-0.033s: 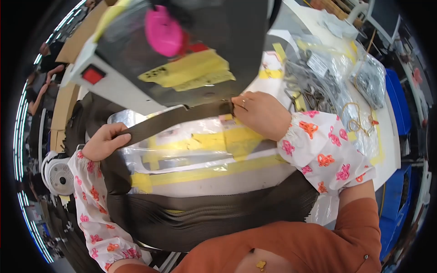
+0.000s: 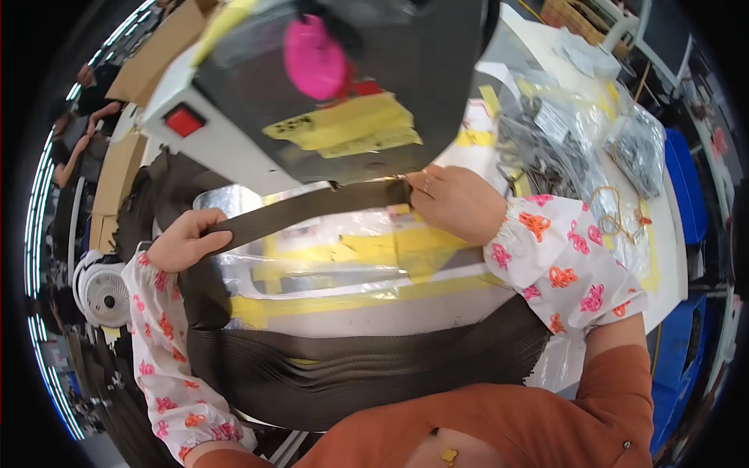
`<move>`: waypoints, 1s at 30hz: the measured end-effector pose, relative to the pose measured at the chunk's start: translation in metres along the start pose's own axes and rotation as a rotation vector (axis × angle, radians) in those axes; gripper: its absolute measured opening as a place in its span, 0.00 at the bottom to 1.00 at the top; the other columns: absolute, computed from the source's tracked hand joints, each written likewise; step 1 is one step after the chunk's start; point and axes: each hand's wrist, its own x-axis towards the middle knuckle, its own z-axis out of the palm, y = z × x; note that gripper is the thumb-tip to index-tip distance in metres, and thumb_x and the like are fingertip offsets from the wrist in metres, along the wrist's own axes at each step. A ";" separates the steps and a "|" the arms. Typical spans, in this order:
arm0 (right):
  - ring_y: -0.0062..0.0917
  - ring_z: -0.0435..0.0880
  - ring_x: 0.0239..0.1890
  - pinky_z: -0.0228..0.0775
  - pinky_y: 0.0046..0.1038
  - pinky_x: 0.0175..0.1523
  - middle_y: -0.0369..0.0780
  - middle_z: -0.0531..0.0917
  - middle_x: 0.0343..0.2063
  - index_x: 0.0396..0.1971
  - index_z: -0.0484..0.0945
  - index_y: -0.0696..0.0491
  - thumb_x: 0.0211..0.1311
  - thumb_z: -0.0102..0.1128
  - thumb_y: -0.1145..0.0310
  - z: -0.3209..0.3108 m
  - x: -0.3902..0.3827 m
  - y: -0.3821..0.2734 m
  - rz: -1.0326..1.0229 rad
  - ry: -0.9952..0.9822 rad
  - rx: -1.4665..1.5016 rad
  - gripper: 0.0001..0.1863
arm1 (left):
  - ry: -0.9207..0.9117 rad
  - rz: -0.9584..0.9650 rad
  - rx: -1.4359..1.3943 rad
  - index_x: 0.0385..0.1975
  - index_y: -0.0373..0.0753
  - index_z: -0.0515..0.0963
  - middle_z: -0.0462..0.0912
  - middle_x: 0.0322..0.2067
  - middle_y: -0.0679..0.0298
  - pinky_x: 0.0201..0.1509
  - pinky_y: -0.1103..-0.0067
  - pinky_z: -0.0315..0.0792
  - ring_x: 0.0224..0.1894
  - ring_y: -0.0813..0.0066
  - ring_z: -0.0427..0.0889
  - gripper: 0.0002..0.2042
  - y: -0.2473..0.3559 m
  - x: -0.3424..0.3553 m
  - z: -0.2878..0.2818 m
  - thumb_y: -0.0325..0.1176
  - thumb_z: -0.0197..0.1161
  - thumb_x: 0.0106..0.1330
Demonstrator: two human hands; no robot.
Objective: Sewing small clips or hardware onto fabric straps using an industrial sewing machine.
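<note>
A dark olive-brown ribbed fabric strip [image 2: 312, 211] stretches between my two hands, along the lower front of a machine head [image 2: 234, 86]. Its left end is pinched between the thumb and fingers of my left hand [image 2: 187, 239]. My right hand [image 2: 459, 204], with a ring on one finger, has its fingers closed on the strip's right end, close under the machine's lower edge. The fingertips there are partly hidden. Yellow tape and clear plastic film cover the white worktop [image 2: 335, 316] below the strip.
A thick bundle of dark ribbed fabric [image 2: 367, 374] lies along the near table edge, with more heaped at left. Plastic bags of dark parts [image 2: 546, 129] and a loose tan cord [image 2: 608, 210] lie at right. A white fan [image 2: 104, 296] and cardboard [image 2: 148, 58] stand left; blue bins [image 2: 683, 183] right.
Machine, hands and strip all sit slightly farther right in the picture, as though the view shifted. Both hands keep their hold on the strip.
</note>
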 end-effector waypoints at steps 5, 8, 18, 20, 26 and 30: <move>0.27 0.78 0.31 0.72 0.28 0.26 0.42 0.76 0.31 0.26 0.71 0.58 0.44 0.53 0.73 0.014 0.002 -0.006 -0.134 -0.065 0.060 0.07 | 0.552 0.264 0.609 0.28 0.36 0.76 0.77 0.22 0.51 0.30 0.67 0.70 0.27 0.51 0.77 0.07 -0.034 0.036 0.011 0.32 0.60 0.54; 0.32 0.79 0.25 0.71 0.30 0.19 0.47 0.74 0.32 0.27 0.68 0.60 0.48 0.49 0.75 0.018 0.021 -0.040 -0.021 0.025 0.033 0.06 | 0.784 0.002 0.859 0.30 0.39 0.76 0.79 0.25 0.53 0.35 0.64 0.72 0.31 0.53 0.79 0.07 -0.038 0.066 0.009 0.35 0.57 0.56; 0.31 0.77 0.30 0.73 0.26 0.31 0.43 0.73 0.31 0.24 0.72 0.59 0.45 0.53 0.74 0.057 0.128 -0.095 0.037 -0.060 0.019 0.06 | 0.933 -0.515 0.943 0.43 0.45 0.69 0.76 0.42 0.57 0.42 0.65 0.73 0.42 0.53 0.78 0.17 -0.124 0.057 -0.050 0.28 0.55 0.52; 0.30 0.77 0.31 0.73 0.27 0.32 0.42 0.75 0.33 0.28 0.74 0.59 0.45 0.54 0.73 0.035 0.104 -0.102 0.049 -0.112 0.012 0.08 | 0.875 -0.547 0.980 0.42 0.44 0.68 0.76 0.41 0.57 0.43 0.64 0.73 0.43 0.53 0.77 0.15 -0.127 0.060 -0.053 0.28 0.54 0.53; 0.35 0.77 0.33 0.69 0.33 0.33 0.42 0.77 0.32 0.34 0.73 0.56 0.50 0.59 0.66 -0.057 -0.005 -0.083 0.104 -0.330 0.669 0.12 | 0.809 0.279 0.960 0.43 0.36 0.70 0.75 0.39 0.55 0.42 0.73 0.70 0.41 0.59 0.76 0.13 -0.038 -0.001 0.007 0.27 0.56 0.57; 0.39 0.76 0.31 0.68 0.37 0.35 0.42 0.77 0.28 0.35 0.73 0.56 0.52 0.59 0.66 -0.060 -0.041 -0.084 0.218 -0.551 0.857 0.12 | 0.079 0.462 0.358 0.28 0.35 0.76 0.77 0.24 0.56 0.31 0.70 0.71 0.27 0.56 0.77 0.06 0.029 -0.029 0.111 0.32 0.59 0.57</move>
